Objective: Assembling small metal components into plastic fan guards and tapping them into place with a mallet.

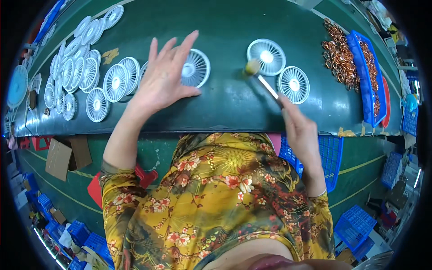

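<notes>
My right hand is closed round the dark handle of a small hammer, whose yellowish head hangs over the green table, beside a white round slotted grille. Another white grille lies just right of that one, near the hammer. Fingers spread, my left hand hovers over or rests on a white grille that it partly covers; whether they touch I cannot tell. To its left lie more white grilles, some overlapping.
Several white grilles are heaped at the table's left. On the right, a pile of copper-coloured rings lies beside a blue tray holding more rings. A red edge shows behind the tray. Below the table are a blue crate and a cardboard box.
</notes>
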### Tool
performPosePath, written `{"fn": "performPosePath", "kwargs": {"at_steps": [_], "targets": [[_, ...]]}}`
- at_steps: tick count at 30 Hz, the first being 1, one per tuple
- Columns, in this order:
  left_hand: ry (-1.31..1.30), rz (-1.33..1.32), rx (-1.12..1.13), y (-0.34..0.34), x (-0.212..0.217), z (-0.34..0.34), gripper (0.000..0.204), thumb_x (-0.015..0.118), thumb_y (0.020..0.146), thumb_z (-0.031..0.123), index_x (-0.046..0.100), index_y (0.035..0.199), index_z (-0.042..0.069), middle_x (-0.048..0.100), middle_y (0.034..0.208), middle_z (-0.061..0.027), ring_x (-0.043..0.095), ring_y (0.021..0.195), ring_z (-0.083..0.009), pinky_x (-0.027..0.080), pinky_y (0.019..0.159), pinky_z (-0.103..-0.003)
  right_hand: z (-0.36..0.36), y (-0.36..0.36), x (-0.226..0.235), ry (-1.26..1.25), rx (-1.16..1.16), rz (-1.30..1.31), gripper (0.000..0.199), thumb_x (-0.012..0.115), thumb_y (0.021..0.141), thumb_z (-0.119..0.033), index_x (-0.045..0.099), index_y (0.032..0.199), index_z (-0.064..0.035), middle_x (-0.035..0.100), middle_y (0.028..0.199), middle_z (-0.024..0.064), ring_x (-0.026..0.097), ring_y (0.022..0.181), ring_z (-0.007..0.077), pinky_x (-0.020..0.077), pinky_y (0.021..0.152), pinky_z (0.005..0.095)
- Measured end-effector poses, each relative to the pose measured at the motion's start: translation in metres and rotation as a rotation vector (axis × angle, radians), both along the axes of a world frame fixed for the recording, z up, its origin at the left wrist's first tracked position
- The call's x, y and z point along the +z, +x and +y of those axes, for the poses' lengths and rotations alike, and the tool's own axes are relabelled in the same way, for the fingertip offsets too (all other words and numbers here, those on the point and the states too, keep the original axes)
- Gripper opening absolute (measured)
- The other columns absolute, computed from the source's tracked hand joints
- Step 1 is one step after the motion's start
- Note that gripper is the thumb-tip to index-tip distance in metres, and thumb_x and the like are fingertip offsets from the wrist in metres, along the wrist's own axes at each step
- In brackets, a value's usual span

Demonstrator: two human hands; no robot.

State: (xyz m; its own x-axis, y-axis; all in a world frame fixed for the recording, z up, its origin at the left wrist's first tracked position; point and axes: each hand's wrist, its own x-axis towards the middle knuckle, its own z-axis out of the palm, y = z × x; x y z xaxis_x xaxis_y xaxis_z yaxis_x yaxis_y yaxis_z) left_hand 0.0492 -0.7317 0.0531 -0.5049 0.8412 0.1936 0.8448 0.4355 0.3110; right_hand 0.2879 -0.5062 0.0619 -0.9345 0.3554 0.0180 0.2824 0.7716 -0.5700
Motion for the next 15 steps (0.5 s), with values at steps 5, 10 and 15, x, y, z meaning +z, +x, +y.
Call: {"fn": "performPosePath", "kwargs": {"at_steps": [5,10,15], "targets": [[0.226,-0.109,0.014,0.013,-0.024,0.029,0.121,0.087,0.057,0.037,0.013,0.149,0.010,0.054,0.123,-0.0218,0.049,0.121,-0.0341,0.018,0.109,-0.062,-0.022,-0.023,0.040,-0.161,0.052,0.328,0.038,0.050,0.093,0.000,0.052,0.131,-0.0039,0.060,0.124,0.0174,0.066,0.101,0.0287,0.0515,0.082,0.0350],[0.224,-0.073,0.014,0.018,-0.021,0.019,0.128,0.086,0.054,0.047,0.011,0.150,0.009,0.042,0.140,-0.0206,0.032,0.136,-0.0394,0.009,0.112,-0.062,-0.030,-0.044,-0.008,0.125,0.164,0.041,0.041,0.055,0.092,-0.014,0.051,0.132,-0.0222,0.060,0.071,0.0212,0.059,0.059,0.0422,0.0476,0.055,0.0513],[-0.058,0.033,0.052,-0.004,0.010,-0.053,0.119,0.086,0.055,0.031,0.017,0.149,0.010,0.036,0.147,-0.0155,0.020,0.142,-0.0357,0.006,0.114,-0.057,-0.035,-0.019,0.009,-0.057,0.265,0.080,0.044,0.057,0.090,-0.010,0.052,0.133,-0.0206,0.062,0.076,0.0214,0.060,0.068,0.0417,0.0489,0.060,0.0470]]}}
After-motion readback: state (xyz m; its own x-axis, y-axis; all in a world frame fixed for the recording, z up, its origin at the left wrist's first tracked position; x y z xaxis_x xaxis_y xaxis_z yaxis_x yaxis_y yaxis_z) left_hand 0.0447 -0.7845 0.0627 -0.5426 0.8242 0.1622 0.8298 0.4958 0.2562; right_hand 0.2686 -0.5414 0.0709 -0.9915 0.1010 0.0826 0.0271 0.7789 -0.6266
